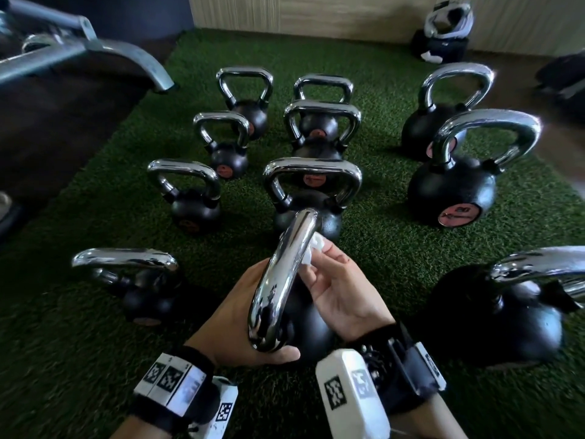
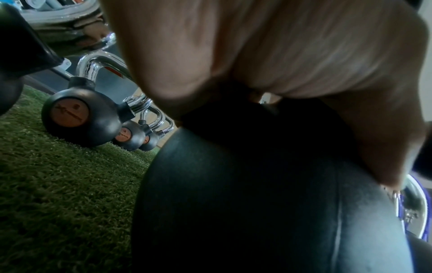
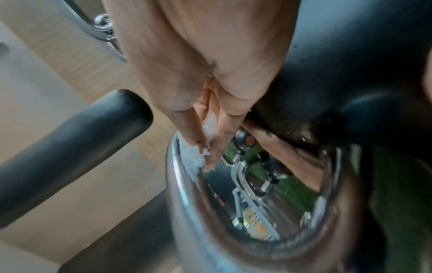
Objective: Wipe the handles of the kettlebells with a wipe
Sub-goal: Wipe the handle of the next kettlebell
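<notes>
Ahead of the right hand (image 1: 340, 293), a kettlebell (image 1: 311, 198) stands close, blocking the way forward. Open turf (image 1: 383, 248) lies to its right before the big kettlebell (image 1: 497, 315). Left of the left hand (image 1: 234, 321), another kettlebell (image 1: 139, 286) stands beyond a turf gap.

The left hand (image 1: 234, 315) lies low beside the chrome handle (image 1: 278, 280), palm against it and thumb curled under its near end. The right hand (image 1: 342, 299), on the handle's other side, pinches a white wipe (image 1: 311, 251) between thumb and fingertips (image 3: 210, 162), pressing it to the metal. Both wrists wear strapped cameras.
</notes>
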### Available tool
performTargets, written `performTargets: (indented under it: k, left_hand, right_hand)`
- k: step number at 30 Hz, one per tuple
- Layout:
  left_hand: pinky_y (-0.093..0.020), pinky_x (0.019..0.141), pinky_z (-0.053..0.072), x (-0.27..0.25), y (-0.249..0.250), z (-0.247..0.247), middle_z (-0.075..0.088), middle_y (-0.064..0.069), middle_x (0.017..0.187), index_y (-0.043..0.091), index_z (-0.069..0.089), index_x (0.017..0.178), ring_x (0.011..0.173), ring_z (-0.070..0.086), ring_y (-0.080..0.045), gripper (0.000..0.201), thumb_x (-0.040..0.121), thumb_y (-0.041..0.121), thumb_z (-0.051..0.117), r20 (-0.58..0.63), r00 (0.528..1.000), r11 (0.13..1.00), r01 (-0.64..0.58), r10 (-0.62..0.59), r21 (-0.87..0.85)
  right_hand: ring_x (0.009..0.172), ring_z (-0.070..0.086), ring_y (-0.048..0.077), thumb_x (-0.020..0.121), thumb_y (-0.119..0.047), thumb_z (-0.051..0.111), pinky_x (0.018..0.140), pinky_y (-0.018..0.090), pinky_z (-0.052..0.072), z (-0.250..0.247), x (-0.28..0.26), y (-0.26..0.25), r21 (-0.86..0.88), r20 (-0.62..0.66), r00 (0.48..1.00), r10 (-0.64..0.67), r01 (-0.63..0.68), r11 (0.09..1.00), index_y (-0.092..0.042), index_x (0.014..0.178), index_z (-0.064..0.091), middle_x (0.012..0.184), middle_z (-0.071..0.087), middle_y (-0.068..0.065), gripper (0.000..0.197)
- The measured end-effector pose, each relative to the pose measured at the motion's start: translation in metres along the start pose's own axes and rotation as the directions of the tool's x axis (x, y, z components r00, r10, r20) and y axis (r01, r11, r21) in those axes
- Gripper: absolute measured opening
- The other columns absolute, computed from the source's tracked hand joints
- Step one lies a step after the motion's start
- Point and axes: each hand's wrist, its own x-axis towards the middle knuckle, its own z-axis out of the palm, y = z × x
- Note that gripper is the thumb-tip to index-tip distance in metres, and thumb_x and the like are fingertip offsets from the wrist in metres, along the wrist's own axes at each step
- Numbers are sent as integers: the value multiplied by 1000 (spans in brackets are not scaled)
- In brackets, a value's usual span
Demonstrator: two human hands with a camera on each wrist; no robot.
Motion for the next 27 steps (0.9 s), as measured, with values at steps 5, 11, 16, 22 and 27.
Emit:
performTargets:
  k: [5,11,16,22,27]
  left_hand:
    - [-30,115,44,-2,-3,3,58,-1,140,25,49,142,135,55,-12,104,54,45,101,-10,998,996,64,-64,-55]
    - [-41,108,51,-3,-14,6,62,0,125,13,60,123,120,61,-12,81,64,57,94,36,997,998,63,-63,15]
    - [-25,114,42,2,5,1,50,10,148,35,39,149,136,50,-6,87,78,75,71,-82,988,991,-123,128,54]
    - [-15,121,26,6,33,-13,42,4,156,50,18,155,147,25,14,93,80,78,66,35,998,987,-61,56,149]
    - [-21,123,28,11,62,-45,15,26,165,61,-19,144,149,24,10,141,69,28,96,411,853,939,230,-321,255]
  right_hand:
    - [68,66,15,64,7,88,67,23,56,-1,7,12,-368,-147,908,-393,319,874,-6,82,71,77,72,10,28]
    - [51,53,-2,67,-1,81,54,9,41,14,13,4,-886,-134,694,-707,235,399,-22,65,66,56,62,-10,26]
    - [52,54,1,69,-5,77,56,5,36,16,17,3,-983,-28,666,-746,117,142,-20,65,63,57,59,-12,20]
    - [51,45,0,71,-9,75,56,4,34,11,21,4,-997,44,679,-733,74,9,-20,62,57,53,51,-13,23]
    - [51,48,3,73,-22,80,53,12,34,5,14,6,-996,90,751,-654,59,-69,-17,59,53,53,54,-10,30]
